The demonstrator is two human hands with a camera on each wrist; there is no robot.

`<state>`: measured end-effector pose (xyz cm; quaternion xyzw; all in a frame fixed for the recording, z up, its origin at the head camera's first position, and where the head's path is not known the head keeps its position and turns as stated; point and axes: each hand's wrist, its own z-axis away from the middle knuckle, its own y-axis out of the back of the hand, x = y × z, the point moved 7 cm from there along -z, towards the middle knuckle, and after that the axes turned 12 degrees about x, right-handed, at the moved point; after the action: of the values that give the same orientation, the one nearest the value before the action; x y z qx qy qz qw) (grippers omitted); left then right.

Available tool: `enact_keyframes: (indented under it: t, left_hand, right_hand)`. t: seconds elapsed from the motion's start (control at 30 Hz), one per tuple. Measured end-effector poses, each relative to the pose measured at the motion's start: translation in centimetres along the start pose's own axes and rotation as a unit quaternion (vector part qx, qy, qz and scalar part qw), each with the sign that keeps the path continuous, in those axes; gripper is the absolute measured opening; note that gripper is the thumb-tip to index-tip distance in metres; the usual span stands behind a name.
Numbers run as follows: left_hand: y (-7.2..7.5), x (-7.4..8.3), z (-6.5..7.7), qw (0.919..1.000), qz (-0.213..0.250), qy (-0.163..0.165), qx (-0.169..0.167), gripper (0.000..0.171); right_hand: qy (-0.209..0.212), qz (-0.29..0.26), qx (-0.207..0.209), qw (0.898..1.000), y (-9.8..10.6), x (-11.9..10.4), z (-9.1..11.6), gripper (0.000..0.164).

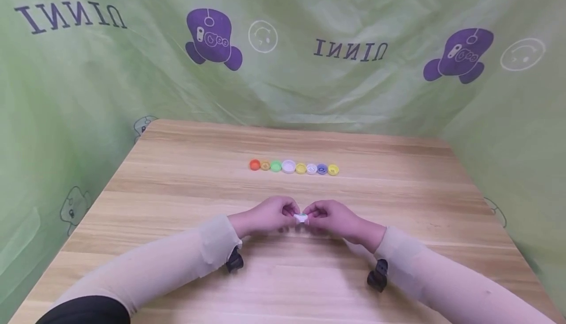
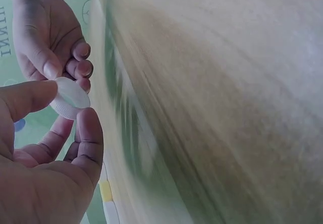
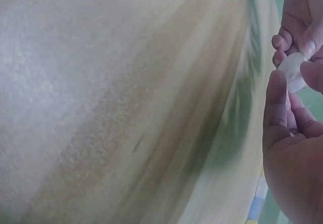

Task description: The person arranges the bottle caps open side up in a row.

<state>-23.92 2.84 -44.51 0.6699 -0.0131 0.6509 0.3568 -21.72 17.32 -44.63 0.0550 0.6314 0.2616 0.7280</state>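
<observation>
A white bottle cap [image 1: 301,219] is held just over the table, between both hands in the middle of the head view. My left hand [image 1: 275,214] pinches one side of it with thumb and fingertips, and my right hand [image 1: 332,219] pinches the other. Seen from the left wrist, the cap [image 2: 70,99] is tilted and shows a ribbed rim. The right wrist view has the cap [image 3: 292,72] near its right edge, partly covered by fingers. A greenish mark shows on the cap's top in the head view.
Beyond the hands, a row of several bottle caps lies across the wooden table [image 1: 185,166], from a red-orange cap [image 1: 254,165] through a larger white cap [image 1: 289,166] to a yellow cap [image 1: 333,169]. A green printed cloth [image 1: 283,88] hangs behind the table and on both sides.
</observation>
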Motion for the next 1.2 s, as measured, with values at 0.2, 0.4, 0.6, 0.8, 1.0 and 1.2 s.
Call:
enact_keyframes:
  t: [0.2, 0.4, 0.6, 0.8, 1.0, 1.2]
  left_hand:
    - [0.5, 0.0, -0.2, 0.9996, 0.027, 0.007, 0.008, 0.012]
    - [1.0, 0.2, -0.8, 0.9993, 0.029, 0.008, 0.022, 0.013]
    - [1.1, -0.2, -1.6, 0.9977, 0.055, 0.021, 0.033, 0.013]
    - [1.2, -0.1, -1.9, 0.9954, 0.082, 0.033, 0.038, 0.013]
    - [1.3, -0.2, -2.1, 0.9936, 0.094, 0.046, 0.041, 0.014]
    - [1.5, -0.3, -2.7, 0.9924, 0.101, 0.047, 0.051, 0.017]
  right_hand:
    - [0.004, -0.006, 0.004, 1.0, 0.4, -0.4, -0.2, 0.025]
    - [0.002, -0.019, 0.011, 1.0, 0.7, -1.0, -0.6, 0.023]
    - [-0.011, -0.046, 0.011, 0.999, 1.0, -0.8, -1.1, 0.023]
    - [-0.021, -0.049, 0.022, 0.998, 1.3, -0.6, -1.5, 0.023]
    - [-0.03, -0.047, 0.028, 0.998, 1.5, -0.6, -1.9, 0.024]
    - [-0.041, -0.065, 0.032, 0.997, 1.8, -0.5, -2.4, 0.024]
